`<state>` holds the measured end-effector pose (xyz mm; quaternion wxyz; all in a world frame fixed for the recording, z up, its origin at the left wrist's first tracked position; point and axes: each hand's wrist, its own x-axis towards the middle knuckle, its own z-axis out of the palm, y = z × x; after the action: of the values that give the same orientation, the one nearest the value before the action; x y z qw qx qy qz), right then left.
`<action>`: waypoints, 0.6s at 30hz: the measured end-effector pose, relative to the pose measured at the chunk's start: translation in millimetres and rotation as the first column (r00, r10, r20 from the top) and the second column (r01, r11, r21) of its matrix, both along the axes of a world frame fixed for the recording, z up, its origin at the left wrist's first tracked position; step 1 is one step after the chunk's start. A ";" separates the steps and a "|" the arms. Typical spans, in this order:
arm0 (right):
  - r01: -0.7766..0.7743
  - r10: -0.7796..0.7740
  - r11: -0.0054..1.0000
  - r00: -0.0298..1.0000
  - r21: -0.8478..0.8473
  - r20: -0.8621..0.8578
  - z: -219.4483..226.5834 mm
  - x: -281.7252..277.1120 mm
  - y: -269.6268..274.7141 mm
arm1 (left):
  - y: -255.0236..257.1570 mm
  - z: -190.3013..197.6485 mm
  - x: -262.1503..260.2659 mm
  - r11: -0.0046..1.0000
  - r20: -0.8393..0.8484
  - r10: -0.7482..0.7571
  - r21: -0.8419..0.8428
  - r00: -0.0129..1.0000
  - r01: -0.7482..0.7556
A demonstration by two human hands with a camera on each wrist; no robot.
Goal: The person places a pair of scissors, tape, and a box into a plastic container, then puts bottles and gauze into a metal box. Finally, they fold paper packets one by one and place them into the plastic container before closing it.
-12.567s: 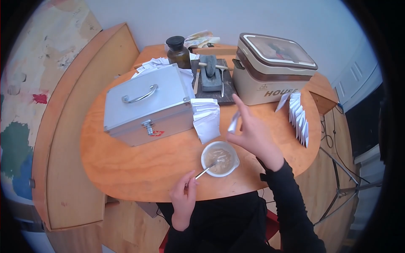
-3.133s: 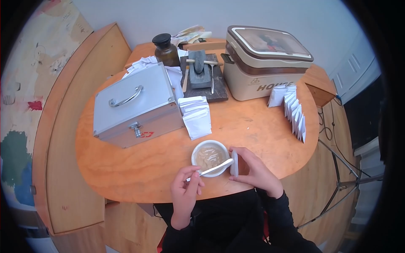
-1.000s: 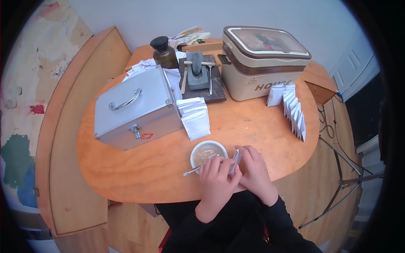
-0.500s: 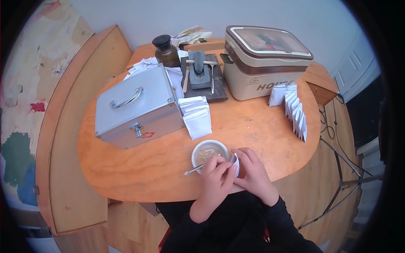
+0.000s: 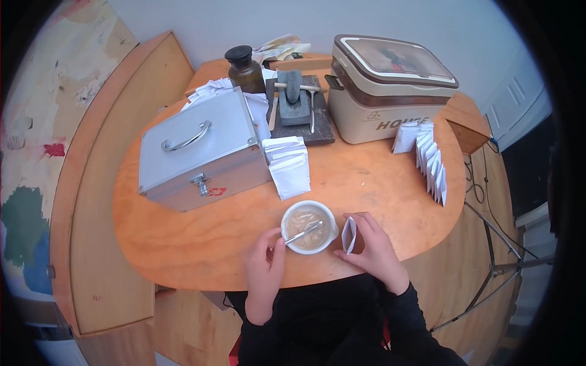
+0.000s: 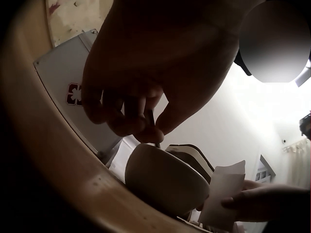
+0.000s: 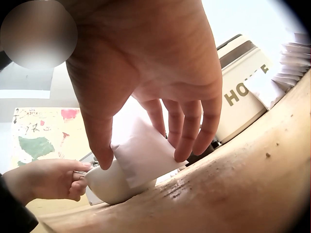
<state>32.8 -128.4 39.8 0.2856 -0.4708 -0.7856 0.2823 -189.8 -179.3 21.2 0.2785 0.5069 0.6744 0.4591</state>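
Observation:
A white bowl (image 5: 334,230) with a pouring lip holds pale powder, furrowed on top, near the table's front edge. My left hand (image 5: 264,262) pinches the handle of a slim metal spoon (image 5: 300,233), whose tip lies over the powder. To the right of the bowl, my right hand (image 5: 379,253) holds a small white paper packet (image 5: 348,235) upright between thumb and fingers. Its mouth gapes toward the head camera. In the right wrist view the packet (image 7: 146,158) stands close over the tabletop, overlapping the bowl (image 7: 109,183).
A silver case (image 5: 201,146) stands on the left, with folded white packets (image 5: 287,168) beside it. Behind are a brown jar (image 5: 247,76) and a dark stone slab (image 5: 323,131). A beige HOUSE box (image 5: 378,116) and a row of packets (image 5: 432,168) stand on the right.
Earlier, my left fingers worked at the packet's mouth while the spoon leaned in the bowl. They have moved left and now pinch the spoon. The packet's mouth is spread wider.

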 end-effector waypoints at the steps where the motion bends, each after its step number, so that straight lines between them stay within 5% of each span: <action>1: -0.001 0.001 1.000 1.000 -0.013 0.004 0.0 0.1 0.0 | 0.4 0.5 2.9 1.000 0.009 -0.007 0.022 1.000 0.007; 4: 0.004 -0.004 0.999 1.000 -0.040 0.012 0.0 1.5 -0.3 | 1.9 -10.3 3.4 0.993 0.057 0.018 0.119 0.998 -0.025; 18: -0.002 0.002 1.000 1.000 -0.021 -0.008 1.6 -0.2 -1.1 | -10.8 23.2 -0.4 0.999 0.139 0.035 -0.005 0.990 -0.035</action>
<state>32.6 -129.5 41.4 0.2836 -0.4716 -0.7820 0.2925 -190.2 -190.1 44.4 0.3173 0.4613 0.6626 0.4975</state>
